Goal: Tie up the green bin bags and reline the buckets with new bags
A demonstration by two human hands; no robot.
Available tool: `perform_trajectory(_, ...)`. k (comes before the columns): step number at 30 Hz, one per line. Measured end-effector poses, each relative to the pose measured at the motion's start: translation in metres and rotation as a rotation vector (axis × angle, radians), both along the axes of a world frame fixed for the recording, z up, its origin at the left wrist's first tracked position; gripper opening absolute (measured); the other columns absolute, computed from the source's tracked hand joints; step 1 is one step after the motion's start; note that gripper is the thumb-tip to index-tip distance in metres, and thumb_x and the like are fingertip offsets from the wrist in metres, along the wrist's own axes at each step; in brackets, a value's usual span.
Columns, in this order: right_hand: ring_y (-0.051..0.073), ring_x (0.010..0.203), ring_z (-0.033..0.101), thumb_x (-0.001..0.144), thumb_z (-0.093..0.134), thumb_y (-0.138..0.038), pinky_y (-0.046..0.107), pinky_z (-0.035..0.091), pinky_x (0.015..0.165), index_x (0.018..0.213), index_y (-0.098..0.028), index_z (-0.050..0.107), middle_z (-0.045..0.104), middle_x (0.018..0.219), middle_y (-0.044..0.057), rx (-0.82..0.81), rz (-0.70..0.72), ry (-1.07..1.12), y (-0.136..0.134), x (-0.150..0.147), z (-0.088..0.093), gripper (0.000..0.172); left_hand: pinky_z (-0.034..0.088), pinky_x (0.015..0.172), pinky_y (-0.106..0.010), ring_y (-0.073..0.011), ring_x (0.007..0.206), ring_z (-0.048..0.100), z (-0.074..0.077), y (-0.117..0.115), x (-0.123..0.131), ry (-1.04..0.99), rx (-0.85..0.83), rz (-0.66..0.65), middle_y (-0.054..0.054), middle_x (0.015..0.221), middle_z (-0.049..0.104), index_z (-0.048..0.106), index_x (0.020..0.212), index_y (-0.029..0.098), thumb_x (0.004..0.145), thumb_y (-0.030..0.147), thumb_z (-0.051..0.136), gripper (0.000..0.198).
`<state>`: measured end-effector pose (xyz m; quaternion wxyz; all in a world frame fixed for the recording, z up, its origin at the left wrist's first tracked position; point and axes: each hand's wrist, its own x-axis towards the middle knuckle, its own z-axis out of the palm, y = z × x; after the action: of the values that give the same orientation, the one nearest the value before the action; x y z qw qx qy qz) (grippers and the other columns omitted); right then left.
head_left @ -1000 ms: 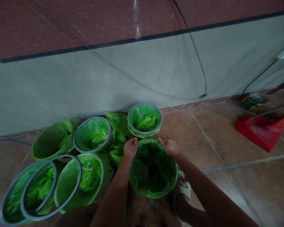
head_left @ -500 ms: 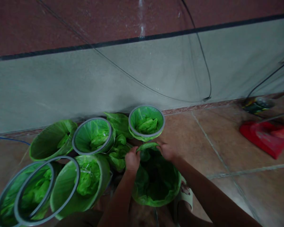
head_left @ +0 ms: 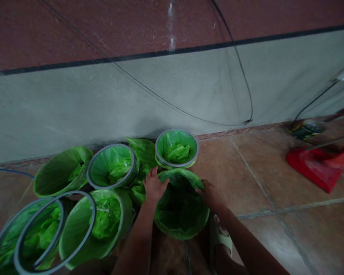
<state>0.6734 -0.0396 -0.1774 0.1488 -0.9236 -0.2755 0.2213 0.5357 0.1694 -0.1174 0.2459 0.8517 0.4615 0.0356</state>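
Observation:
A small bin lined with a green plastic bag [head_left: 180, 208] stands on the floor right in front of me. My left hand [head_left: 154, 186] lies on its left rim with the fingers pressed onto the bag's edge. My right hand [head_left: 210, 194] grips the bag's edge at the right rim, fingers curled over it. Behind this bin stands another green-lined bin with a grey ring [head_left: 176, 148].
Several more green-lined bins with grey rings [head_left: 111, 166] crowd the floor to the left, and loose green bags [head_left: 143, 151] lie between them. A grey wall with black cables [head_left: 243, 95] runs behind. A red dustpan [head_left: 318, 166] lies at right. My sandalled foot [head_left: 219, 235] is beside the bin.
Both hands moved apart from the bin's far rim to its left and right sides, spreading the green bag's edge over the rim. The view shifted slightly.

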Motion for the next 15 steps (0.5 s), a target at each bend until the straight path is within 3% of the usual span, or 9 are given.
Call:
perform_trajectory(4,0.030,0.117,0.062,0.096,0.045,-0.048,0.037,0.048,0.095,0.138,-0.007,0.048,0.064,0.127,0.022,0.061,-0.042,-0.087,0.016,0.018,0.026,0.059,0.047,0.099,-0.031,-0.0232,0.118,0.062,-0.010,0.032,0.002,-0.109,-0.162,0.152,-0.015,0.129,0.066,0.059,0.129,0.012,0.094,0.041,0.050,0.046)
perform_trajectory(8,0.027,0.109,0.066,0.101,0.034,-0.042,0.033,0.048,0.092,0.128,-0.014,0.059,0.070,0.118,0.017,0.060,0.180,-0.039,0.061,0.031,0.045,0.047,0.050,0.083,-0.030,-0.0240,0.099,0.071,-0.026,0.046,0.012,0.072,-0.242,0.161,-0.014,0.100,0.076,0.073,0.091,0.016,0.100,0.036,0.035,0.045)
perform_trajectory(11,0.024,0.105,0.068,0.102,0.032,-0.038,0.029,0.047,0.088,0.119,-0.016,0.064,0.072,0.115,0.014,0.020,0.298,0.014,0.080,0.032,0.039,0.042,0.050,0.074,-0.028,-0.0217,0.086,0.072,-0.035,0.039,0.011,0.094,-0.287,0.105,-0.011,0.084,0.076,0.073,0.077,0.016,0.099,0.035,0.039,0.045)
perform_trajectory(15,0.023,0.099,0.069,0.103,0.034,-0.034,0.028,0.047,0.085,0.117,-0.016,0.064,0.074,0.110,0.013,-0.029,0.326,0.056,0.075,0.033,0.016,0.038,0.050,0.077,-0.025,-0.0169,0.085,0.071,-0.040,0.019,0.001,-0.044,-0.286,0.051,-0.008,0.094,0.077,0.076,0.095,0.016,0.097,0.032,0.047,0.033)
